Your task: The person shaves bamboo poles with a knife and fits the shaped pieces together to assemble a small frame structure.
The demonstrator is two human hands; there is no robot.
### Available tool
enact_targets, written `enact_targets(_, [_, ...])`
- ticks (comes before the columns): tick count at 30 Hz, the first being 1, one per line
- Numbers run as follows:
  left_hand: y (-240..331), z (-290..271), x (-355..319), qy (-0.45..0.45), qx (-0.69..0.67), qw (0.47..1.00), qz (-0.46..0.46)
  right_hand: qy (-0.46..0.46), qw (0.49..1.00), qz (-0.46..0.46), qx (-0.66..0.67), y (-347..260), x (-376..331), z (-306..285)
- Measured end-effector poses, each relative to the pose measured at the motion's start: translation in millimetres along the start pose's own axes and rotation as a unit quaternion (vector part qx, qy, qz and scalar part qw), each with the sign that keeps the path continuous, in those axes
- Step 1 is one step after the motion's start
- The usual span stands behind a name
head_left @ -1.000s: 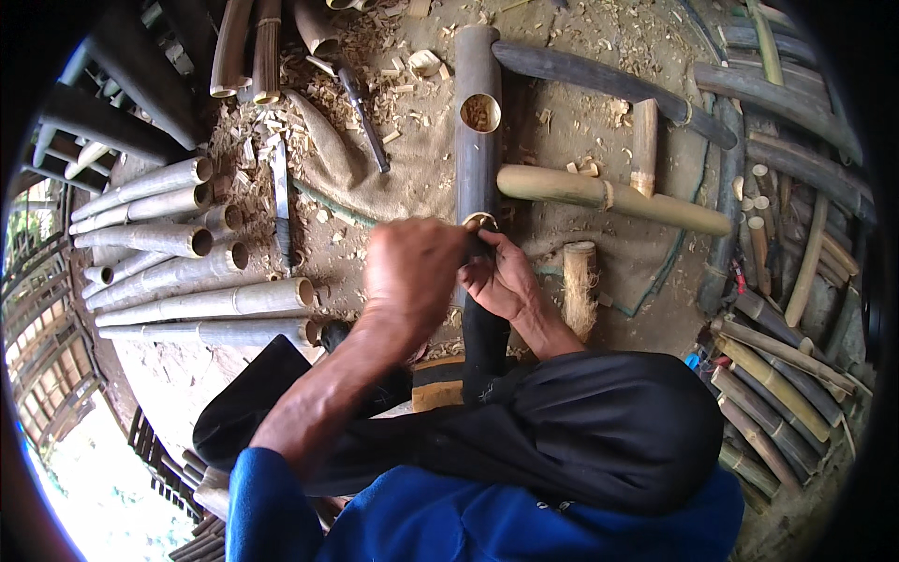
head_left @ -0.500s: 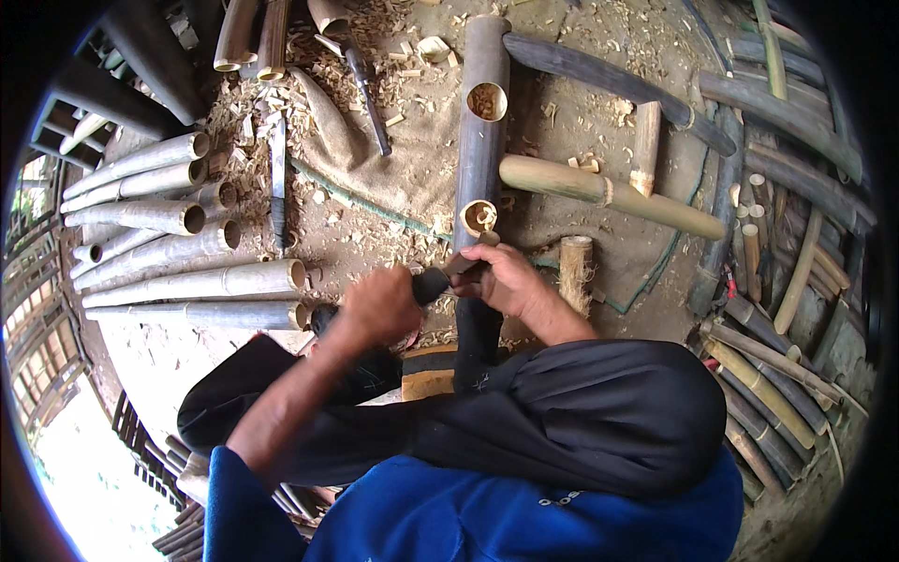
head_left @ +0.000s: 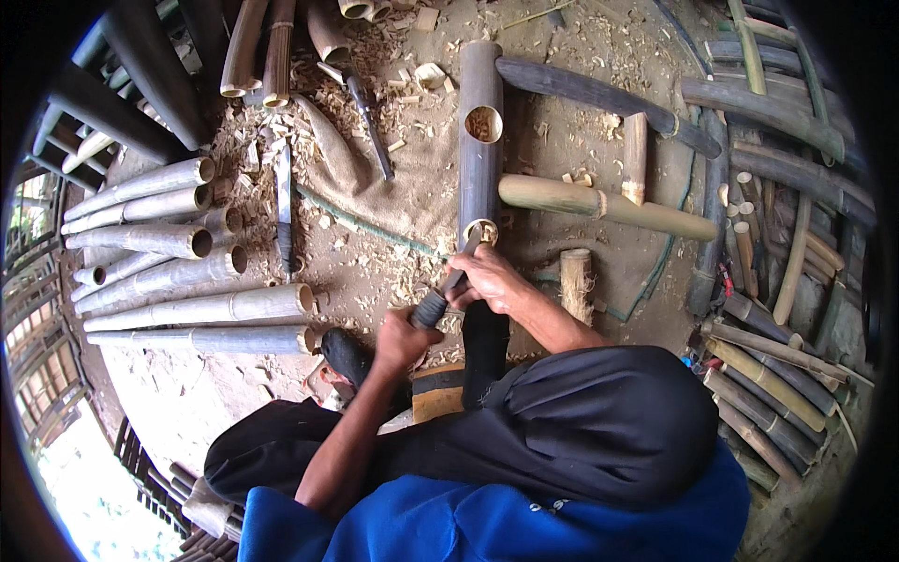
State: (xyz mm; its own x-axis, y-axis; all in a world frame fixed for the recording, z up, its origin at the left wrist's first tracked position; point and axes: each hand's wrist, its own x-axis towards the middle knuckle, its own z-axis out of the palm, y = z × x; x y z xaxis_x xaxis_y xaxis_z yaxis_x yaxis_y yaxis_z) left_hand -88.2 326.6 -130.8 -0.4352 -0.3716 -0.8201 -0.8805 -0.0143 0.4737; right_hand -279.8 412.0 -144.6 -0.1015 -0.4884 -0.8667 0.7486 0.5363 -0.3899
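Note:
My left hand [head_left: 403, 339] is closed round the ribbed handle of a black-handled knife [head_left: 432, 309]. Higher up, my right hand [head_left: 489, 279] wraps the blade, its fingers hiding part of it. The blade's tip reaches into the near hole of a dark bamboo pole [head_left: 480, 173], which runs away from me between my legs. Pale cut edges ring this hole. Farther along the same pole is a second round hole [head_left: 483, 124] with shavings inside. Beneath my hands, the pole's near end is hidden.
Cut bamboo tubes [head_left: 197, 304] lie in a row at left, beside another knife [head_left: 284, 206]. A pale bamboo length [head_left: 609, 204] touches the pole's right side. A short wooden block [head_left: 576, 286] stands near my right forearm. More bamboo [head_left: 768, 103] is stacked at right; shavings litter the ground.
My left hand has dropped lower, and the knife is tilted more steeply, its tip now in the near hole. My right hand stays on the blade. The whole view has shifted slightly.

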Motion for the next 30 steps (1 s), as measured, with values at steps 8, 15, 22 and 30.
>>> enact_targets(8, [137, -77, 11, 0.189, 0.487, 0.815, 0.251, -0.18, 0.863, -0.06, 0.468, 26, 11, -5])
enact_targets(15, [59, -49, -2, 0.094, 0.197, 0.973, 0.075, -0.022, 0.98, -0.082, 0.181, 15, 7, 5])
enact_targets(22, [99, -65, -4, 0.09, 0.307, 0.947, 0.033, -0.092, 0.959, -0.051, 0.263, 2, 2, 0])
enact_targets(30, [127, -60, -12, 0.092, 0.458, 0.862, 0.197, -0.15, 0.89, -0.045, 0.428, 22, -16, 10])
